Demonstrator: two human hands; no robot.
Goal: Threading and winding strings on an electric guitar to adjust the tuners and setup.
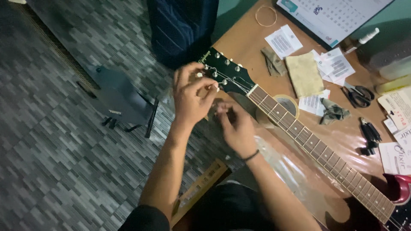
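Left hand (190, 96): fingers pinch a tuning peg (200, 75) on the black guitar headstock (224, 72). Right hand (235, 124), just below the headstock: fingers curled together, contents indiscernible.

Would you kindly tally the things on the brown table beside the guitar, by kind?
Scissors: 1
Black pliers: 1
Tape roll: 1
Coiled string: 1
Calendar: 1
Small bottle: 1
Tan cloth: 1
Crumpled grey rags: 2
Total: 9

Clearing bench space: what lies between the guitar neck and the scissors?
In the head view, between guitar neck and scissors lie printed paper slips and a crumpled grey cloth.
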